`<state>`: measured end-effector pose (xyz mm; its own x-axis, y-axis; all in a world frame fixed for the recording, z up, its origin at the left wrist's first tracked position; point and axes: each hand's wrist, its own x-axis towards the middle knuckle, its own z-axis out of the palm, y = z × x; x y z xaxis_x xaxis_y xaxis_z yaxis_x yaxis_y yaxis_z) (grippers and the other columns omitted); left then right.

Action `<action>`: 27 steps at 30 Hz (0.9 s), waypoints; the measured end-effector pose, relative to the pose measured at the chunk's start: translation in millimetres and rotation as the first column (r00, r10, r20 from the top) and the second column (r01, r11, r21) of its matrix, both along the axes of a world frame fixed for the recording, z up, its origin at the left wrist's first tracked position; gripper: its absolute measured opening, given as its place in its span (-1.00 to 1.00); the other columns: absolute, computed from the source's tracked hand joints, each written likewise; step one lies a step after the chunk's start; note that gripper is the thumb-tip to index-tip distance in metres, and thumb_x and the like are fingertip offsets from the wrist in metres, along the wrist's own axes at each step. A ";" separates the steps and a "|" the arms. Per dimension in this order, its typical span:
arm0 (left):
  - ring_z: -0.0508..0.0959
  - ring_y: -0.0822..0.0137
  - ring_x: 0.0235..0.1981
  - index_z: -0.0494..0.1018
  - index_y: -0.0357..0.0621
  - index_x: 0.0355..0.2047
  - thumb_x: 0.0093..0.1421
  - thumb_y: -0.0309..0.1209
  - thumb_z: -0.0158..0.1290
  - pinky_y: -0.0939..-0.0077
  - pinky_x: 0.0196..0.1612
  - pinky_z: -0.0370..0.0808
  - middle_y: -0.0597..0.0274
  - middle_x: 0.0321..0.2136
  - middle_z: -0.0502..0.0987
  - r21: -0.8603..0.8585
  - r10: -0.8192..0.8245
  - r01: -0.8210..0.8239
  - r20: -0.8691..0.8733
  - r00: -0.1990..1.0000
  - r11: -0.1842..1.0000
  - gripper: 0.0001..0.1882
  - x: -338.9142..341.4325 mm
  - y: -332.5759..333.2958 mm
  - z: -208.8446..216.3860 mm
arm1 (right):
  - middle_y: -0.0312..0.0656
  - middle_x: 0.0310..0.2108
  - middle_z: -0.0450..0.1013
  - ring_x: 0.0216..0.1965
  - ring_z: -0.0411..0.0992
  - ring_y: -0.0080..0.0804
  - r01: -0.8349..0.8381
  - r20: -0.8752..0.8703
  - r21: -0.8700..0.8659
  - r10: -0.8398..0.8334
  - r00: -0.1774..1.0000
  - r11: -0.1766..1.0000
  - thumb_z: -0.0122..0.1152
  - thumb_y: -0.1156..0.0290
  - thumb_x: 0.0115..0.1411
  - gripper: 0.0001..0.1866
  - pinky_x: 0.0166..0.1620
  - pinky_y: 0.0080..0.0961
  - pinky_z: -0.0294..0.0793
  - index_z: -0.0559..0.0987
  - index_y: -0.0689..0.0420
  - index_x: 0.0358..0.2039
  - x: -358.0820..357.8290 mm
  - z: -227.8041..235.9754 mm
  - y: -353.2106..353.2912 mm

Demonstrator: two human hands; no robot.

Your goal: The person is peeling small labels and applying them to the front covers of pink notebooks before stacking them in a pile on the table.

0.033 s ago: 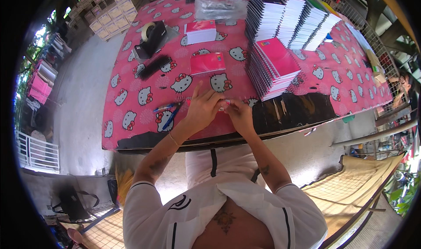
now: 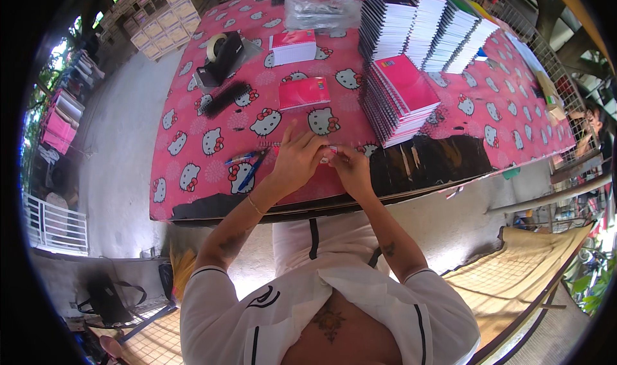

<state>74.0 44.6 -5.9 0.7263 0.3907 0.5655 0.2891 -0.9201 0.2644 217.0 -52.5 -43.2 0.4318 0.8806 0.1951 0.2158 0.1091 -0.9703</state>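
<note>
A pink spiral notebook (image 2: 322, 186) lies at the table's near edge, mostly covered by my hands; part of its coil (image 2: 268, 144) shows left of my fingers. My left hand (image 2: 299, 158) is closed at the coil, thumb and fingers pinching, one finger raised. Facing it, my right hand (image 2: 352, 168) pinches at the same edge, its fingertips almost touching the left ones. The tiny piece between the fingertips is too small to make out. Left of my left hand lie a blue pen (image 2: 252, 175) and other slim pens (image 2: 240, 158).
A stack of pink spiral notebooks (image 2: 403, 98) stands to the right, with taller notebook stacks (image 2: 393, 27) behind. Ahead are a pink notepad (image 2: 304, 93), a pink-topped paper block (image 2: 294, 49), a tape dispenser (image 2: 222, 58) and clear plastic (image 2: 323, 11). Boxes (image 2: 168, 21) are piled far left.
</note>
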 end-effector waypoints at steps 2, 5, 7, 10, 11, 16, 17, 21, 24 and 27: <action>0.57 0.17 -0.24 0.48 -0.06 -0.24 0.22 -0.35 0.17 -0.10 0.32 0.17 0.25 -0.37 0.52 0.017 0.003 -0.004 0.025 1.000 1.000 -0.86 0.0 -0.6 0.0 | -0.23 -0.50 0.59 -0.43 0.50 -0.65 -0.001 0.018 0.006 0.001 1.000 1.000 0.28 0.47 0.26 -0.80 -0.32 -0.63 0.47 0.64 0.27 -0.13 -1.3 -2.3 -1.1; 0.57 0.13 -0.27 0.52 -0.05 -0.20 0.24 -0.39 0.14 -0.08 0.33 0.16 0.23 -0.39 0.53 0.026 0.016 -0.017 0.063 0.998 0.999 -0.87 2.5 -4.2 0.5 | -0.23 -0.49 0.59 -0.43 0.50 -0.64 -0.013 0.042 -0.001 0.013 0.999 1.000 0.29 0.48 0.26 -0.81 -0.32 -0.64 0.47 0.64 0.27 -0.15 -1.1 -5.5 -3.1; 0.57 0.14 -0.27 0.52 -0.05 -0.12 0.24 -0.39 0.13 -0.11 0.34 0.13 0.22 -0.38 0.54 -0.041 -0.011 0.012 0.026 1.000 0.999 -0.80 3.1 -3.4 7.7 | -0.23 -0.48 0.59 -0.42 0.51 -0.63 -0.037 0.033 0.022 0.036 0.999 0.999 0.29 0.49 0.26 -0.81 -0.32 -0.64 0.47 0.64 0.27 -0.15 6.6 -3.6 -1.1; 0.58 0.14 -0.26 0.53 -0.04 -0.04 0.23 -0.39 0.13 -0.15 0.34 0.11 0.21 -0.37 0.55 -0.062 -0.041 0.039 -0.040 0.998 0.997 -0.72 -2.5 -1.0 8.9 | -0.22 -0.45 0.59 -0.40 0.52 -0.60 -0.040 0.015 0.087 0.039 0.999 0.995 0.26 0.53 0.26 -0.81 -0.30 -0.61 0.49 0.63 0.28 -0.12 5.2 0.6 -2.0; 0.59 0.14 -0.26 0.53 -0.04 -0.01 0.23 -0.39 0.13 -0.16 0.34 0.10 0.21 -0.36 0.56 -0.053 -0.052 0.048 -0.060 0.997 0.997 -0.70 -4.2 1.1 7.5 | -0.22 -0.44 0.59 -0.39 0.52 -0.60 -0.053 0.007 0.088 0.052 0.999 0.995 0.26 0.54 0.26 -0.80 -0.29 -0.60 0.50 0.63 0.28 -0.11 5.6 1.4 -1.7; 0.61 0.17 -0.20 0.53 -0.04 -0.04 0.23 -0.38 0.12 -0.13 0.35 0.11 0.23 -0.29 0.58 0.001 0.003 -0.003 -0.080 0.997 1.000 -0.72 -1.0 -5.0 2.0 | -0.18 -0.35 0.60 -0.35 0.54 -0.57 -0.080 -0.027 0.077 0.082 0.996 0.994 0.25 0.61 0.23 -0.77 -0.24 -0.55 0.53 0.61 0.28 -0.08 6.5 -21.3 3.6; 0.61 0.16 -0.19 0.53 -0.05 -0.04 0.24 -0.37 0.12 -0.14 0.35 0.11 0.23 -0.27 0.58 0.004 0.010 -0.010 -0.090 0.996 1.000 -0.73 0.3 -6.1 1.1 | -0.17 -0.34 0.60 -0.34 0.54 -0.56 -0.075 -0.001 0.073 0.075 0.997 0.995 0.25 0.61 0.22 -0.77 -0.24 -0.55 0.54 0.61 0.28 -0.09 7.9 -21.7 3.1; 0.60 0.15 -0.20 0.51 -0.09 -0.05 0.24 -0.37 0.12 -0.13 0.36 0.08 0.26 -0.23 0.59 0.051 0.045 -0.042 -0.064 0.997 0.998 -0.73 5.2 -7.4 1.2 | -0.16 -0.36 0.59 -0.34 0.54 -0.56 -0.047 0.026 0.017 0.047 0.999 0.999 0.23 0.60 0.22 -0.80 -0.23 -0.54 0.53 0.59 0.30 -0.12 5.8 -10.7 -3.5; 0.59 0.11 -0.18 0.51 -0.09 -0.09 0.23 -0.39 0.12 -0.14 0.37 0.07 0.25 -0.23 0.58 0.160 0.087 -0.088 0.017 0.996 0.983 -0.76 10.3 -16.3 6.3 | -0.10 -0.43 0.56 -0.40 0.53 -0.49 -0.027 -0.048 0.056 0.030 0.998 0.998 0.23 0.53 0.24 -0.80 -0.28 -0.48 0.49 0.59 0.30 -0.13 9.4 -5.2 -3.0; 0.56 0.07 -0.15 0.53 -0.08 -0.11 0.23 -0.41 0.12 -0.16 0.36 0.08 0.21 -0.24 0.58 0.041 0.052 -0.052 0.001 0.999 0.998 -0.78 8.4 -12.1 -0.2 | -0.11 -0.45 0.55 -0.40 0.52 -0.50 -0.044 -0.044 0.117 0.050 0.998 0.992 0.21 0.53 0.25 -0.81 -0.28 -0.48 0.49 0.59 0.30 -0.13 8.9 -7.4 -6.9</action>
<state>82.4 32.5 -6.1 0.7056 0.4050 0.5814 0.3373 -0.9136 0.2271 225.9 -59.4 -50.6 0.4015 0.8729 0.2770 0.1621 0.2300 -0.9596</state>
